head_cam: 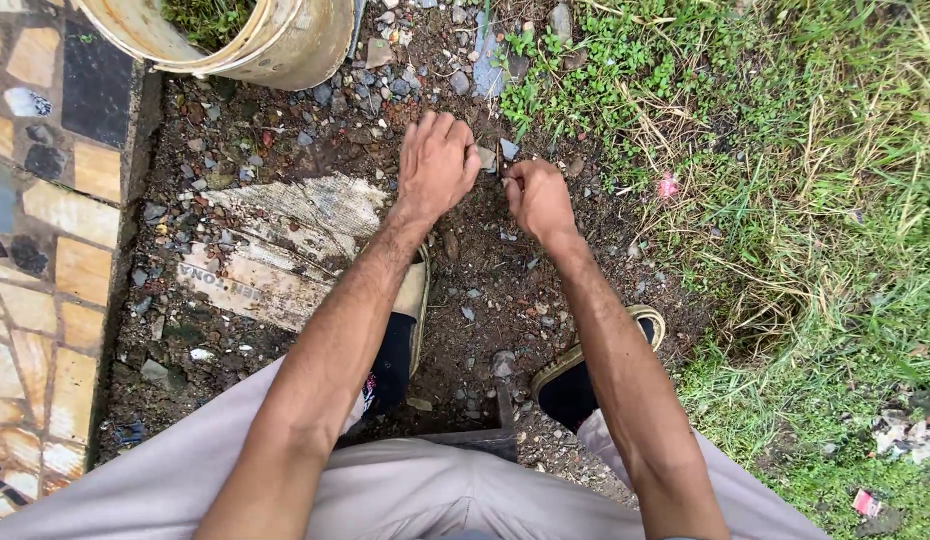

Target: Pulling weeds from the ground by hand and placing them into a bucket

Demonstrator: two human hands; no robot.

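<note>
outdoor yard / garden edge beside a paved area. evidence: bare soil w/ pebbles and stone chips; grass and low weeds to one side; mosaic stone paving w/ raised kerb on the other; worn planter tub w/ greenery inside; flattened sack half-buried in dirt; litter scraps in the grass. no indoor fixtures visible.

bare forearms with no sleeves showing, left hand and right hand without gloves or rings, light grey trousers over both knees, dark slip-on shoes with pale tan rims
</note>
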